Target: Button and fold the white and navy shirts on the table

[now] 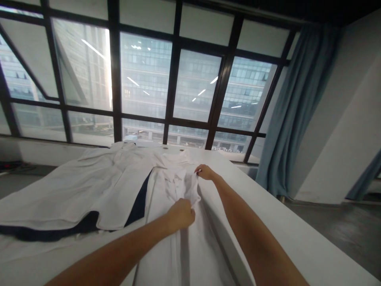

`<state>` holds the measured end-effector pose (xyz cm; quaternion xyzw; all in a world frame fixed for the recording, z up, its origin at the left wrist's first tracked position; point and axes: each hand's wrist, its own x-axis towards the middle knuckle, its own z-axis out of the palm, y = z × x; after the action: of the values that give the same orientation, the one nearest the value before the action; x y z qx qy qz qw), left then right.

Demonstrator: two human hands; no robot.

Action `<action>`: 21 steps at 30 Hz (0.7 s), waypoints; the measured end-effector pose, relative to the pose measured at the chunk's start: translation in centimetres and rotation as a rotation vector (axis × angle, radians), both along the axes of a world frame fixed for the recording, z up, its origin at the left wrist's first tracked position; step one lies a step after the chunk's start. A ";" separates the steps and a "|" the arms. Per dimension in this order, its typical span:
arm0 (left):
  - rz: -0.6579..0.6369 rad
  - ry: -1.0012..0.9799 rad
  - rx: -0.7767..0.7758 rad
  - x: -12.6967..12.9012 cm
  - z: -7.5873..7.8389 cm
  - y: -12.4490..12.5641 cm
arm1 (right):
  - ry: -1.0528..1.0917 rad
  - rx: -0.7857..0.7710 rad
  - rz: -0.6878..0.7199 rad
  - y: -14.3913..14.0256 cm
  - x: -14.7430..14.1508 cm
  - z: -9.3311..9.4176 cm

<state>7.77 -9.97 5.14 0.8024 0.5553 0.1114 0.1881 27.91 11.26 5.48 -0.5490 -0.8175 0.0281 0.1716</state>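
A white garment lies lengthwise on a white table in front of me. My left hand is closed on a fold of its fabric near the middle. My right hand pinches the same raised fold farther up, near the collar end. The cloth between both hands is lifted and bunched. To the left lies a second white garment with a dark blue lining or layer showing beneath its edges.
A large window with dark frames runs behind the table, with office buildings outside. A blue curtain hangs at the right. The table's right edge drops to a grey floor. A white wall stands at far right.
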 end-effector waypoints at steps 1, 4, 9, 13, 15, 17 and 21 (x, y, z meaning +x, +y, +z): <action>0.026 -0.059 -0.087 -0.4 0.0 0.5 | -0.048 0.002 0.001 0.3 -0.7 0.6; 0.122 -0.232 -0.393 -1.4 0.1 1.3 | -0.133 0.021 -0.029 0.3 -3.3 1.1; 0.061 -0.200 -0.398 -3.0 0.1 0.9 | -0.151 0.044 -0.182 -1.1 -6.3 -1.5; 0.058 0.038 0.081 -4.0 0.1 0.4 | -0.043 0.073 -0.295 -1.4 -5.8 -3.5; 0.071 0.063 0.217 -4.1 -0.3 0.5 | 0.069 0.032 -0.291 -1.1 -5.0 -4.0; 0.084 0.031 0.207 -4.0 -0.9 0.8 | 0.140 -0.011 -0.265 -0.5 -4.2 -4.2; 0.141 -0.047 0.109 -3.6 -2.2 2.4 | 0.222 -0.011 -0.187 0.7 -3.4 -4.6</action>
<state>4.20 -7.58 2.98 0.7675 0.5989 0.1733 0.1488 24.52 11.96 0.90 -0.6172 -0.7387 0.0772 0.2598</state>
